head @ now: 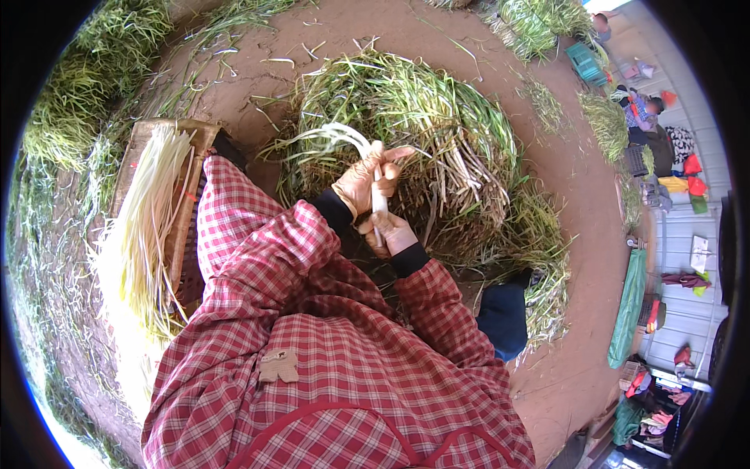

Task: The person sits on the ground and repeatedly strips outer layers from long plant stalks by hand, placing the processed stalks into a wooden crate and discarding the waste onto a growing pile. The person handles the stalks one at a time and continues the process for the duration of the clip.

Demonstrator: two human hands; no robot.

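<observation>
My left hand [370,174], soiled or thinly gloved, is closed around a small bunch of pale stalks [379,202]. Just below it, my right hand [389,233] grips the lower end of the same bunch. The thin pale tops [337,133] bend away to the left above my left hand. Beyond my hands lies a large heap of long-leaved green plants [398,94] with brownish stems, some partly under my hands. To my left, stripped pale yellow-white stalks [149,217] lie lengthwise on a crate lined with brown material [132,158].
Loose green leaves [105,64] cover the ground at the upper left. A dark blue object [503,316] is beside my right sleeve. Along the right are a rolled green sheet [630,305], a teal crate [587,63] and other people, one in a checked top [640,111].
</observation>
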